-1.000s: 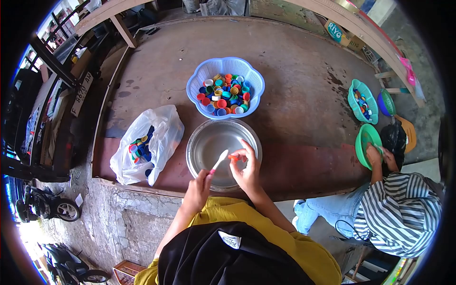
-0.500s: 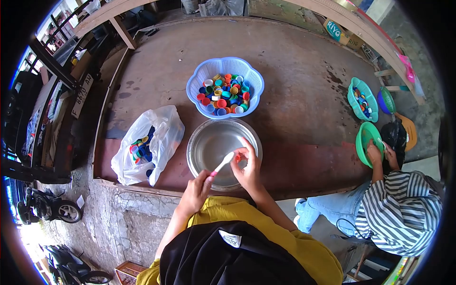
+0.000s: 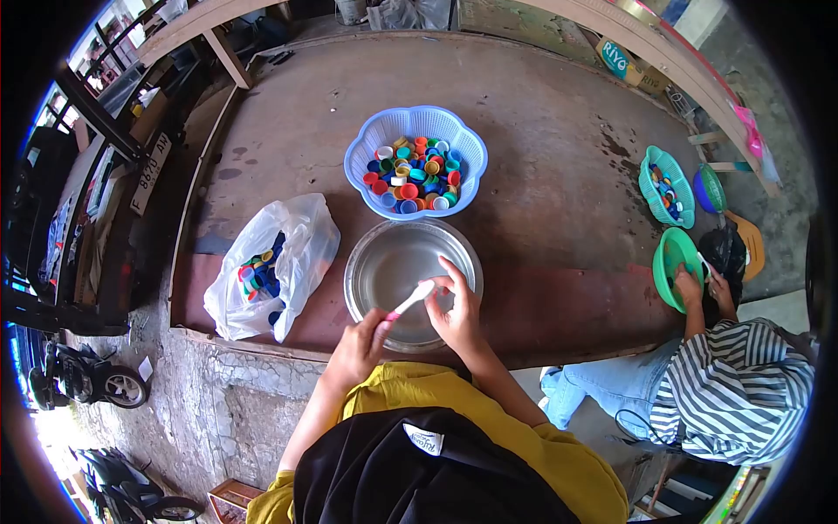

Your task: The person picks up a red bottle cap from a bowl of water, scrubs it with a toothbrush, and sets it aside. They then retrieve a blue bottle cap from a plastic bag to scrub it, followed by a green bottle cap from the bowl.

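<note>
My left hand (image 3: 356, 349) is closed around the pink handle of a toothbrush (image 3: 408, 302). Its white head points up and right, to the fingertips of my right hand (image 3: 458, 313). That hand is curled in a pinch round a small bottle cap, mostly hidden by the fingers, with the index finger raised. Both hands are over a round metal basin (image 3: 367, 240) near the front edge of the table. Just behind the basin stands a blue scalloped plastic basket (image 3: 362, 144) holding many coloured bottle caps (image 3: 408, 190).
Left of the basin lies a clear plastic bag (image 3: 305, 231) with more caps. On the right, a person in a striped shirt (image 3: 724, 393) works over a green bowl (image 3: 665, 253). A teal basket (image 3: 650, 188) of caps sits beyond it on the wooden table (image 3: 550, 157).
My hands stay almost in place, the brush still at the right fingertips. The view has shifted slightly; the co-worker's hands remain at the green bowl.
</note>
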A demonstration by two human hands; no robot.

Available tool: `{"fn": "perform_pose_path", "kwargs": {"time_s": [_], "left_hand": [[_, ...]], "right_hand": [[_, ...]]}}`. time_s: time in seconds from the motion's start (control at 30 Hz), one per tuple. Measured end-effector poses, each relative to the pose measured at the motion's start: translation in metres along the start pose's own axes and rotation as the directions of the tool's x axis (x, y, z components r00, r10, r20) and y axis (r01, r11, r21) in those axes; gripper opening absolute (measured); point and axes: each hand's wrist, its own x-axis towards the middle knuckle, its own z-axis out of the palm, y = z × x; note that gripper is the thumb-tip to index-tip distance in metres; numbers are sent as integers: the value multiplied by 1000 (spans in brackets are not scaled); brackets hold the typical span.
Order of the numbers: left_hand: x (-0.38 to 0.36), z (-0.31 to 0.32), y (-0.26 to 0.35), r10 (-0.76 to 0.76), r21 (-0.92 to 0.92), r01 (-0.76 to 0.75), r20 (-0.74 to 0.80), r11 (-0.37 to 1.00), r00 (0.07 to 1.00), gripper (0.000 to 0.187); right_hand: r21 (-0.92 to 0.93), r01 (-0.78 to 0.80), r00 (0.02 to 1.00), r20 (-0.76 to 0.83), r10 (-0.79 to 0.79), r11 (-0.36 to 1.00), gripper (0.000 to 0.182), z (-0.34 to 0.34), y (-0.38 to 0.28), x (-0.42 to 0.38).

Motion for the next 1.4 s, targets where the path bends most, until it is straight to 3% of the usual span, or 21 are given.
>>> {"fn": "perform_pose_path", "kwargs": {"time_s": [0.1,0.13,0.27,0.4,0.53,0.63,0.67,0.77,0.8,0.93,1.07,1.17,1.3,1.4], "left_hand": [[3,-1,-20,-36,14,37,-63,999,997,16],[3,-5,-16,-126,38,128,-45,991,991,16],[2,-2,-2,21,28,-21,3,999,1000,16],[1,-3,-26,-72,107,78,-52,991,996,16],[1,2,3,21,-15,-20,19,1000,1000,19],[0,-1,-22,-122,96,120,17,988,992,19],[-2,-1,-26,-143,149,150,-57,977,988,19],[-2,-4,-7,-33,-5,33,-83,999,996,18],[-2,-2,-1,4,48,-3,-19,999,1000,18],[-3,-7,-10,-80,93,80,1,993,997,18],[-2,-2,-10,-22,143,22,3,989,1000,19],[-3,2,-9,3,-28,-3,-19,1000,1000,18],[3,0,-18,-13,149,7,38,989,999,18],[-1,-11,-34,13,251,-3,-39,968,999,16]], "right_hand": [[27,-23,999,31,22,999,56,-1,0,1],[33,-42,999,34,41,999,57,-1,2,-1],[3,-54,996,72,53,999,62,-4,0,1],[19,-6,997,83,4,1000,66,-6,0,6],[-72,32,987,157,-21,997,63,-8,3,5],[-66,-3,979,204,16,998,61,-8,3,5],[-25,-32,976,213,37,999,62,-9,7,2],[9,-32,976,216,29,999,64,-10,8,2],[25,-37,975,221,30,999,64,-10,1,5],[-1,-45,973,229,44,999,63,-10,2,4],[-26,-17,979,202,22,1000,61,-13,2,6],[-23,-45,973,224,49,999,60,-14,5,11],[84,-72,959,280,46,994,60,-15,4,7],[69,-116,959,267,94,991,60,-25,3,8]]}}
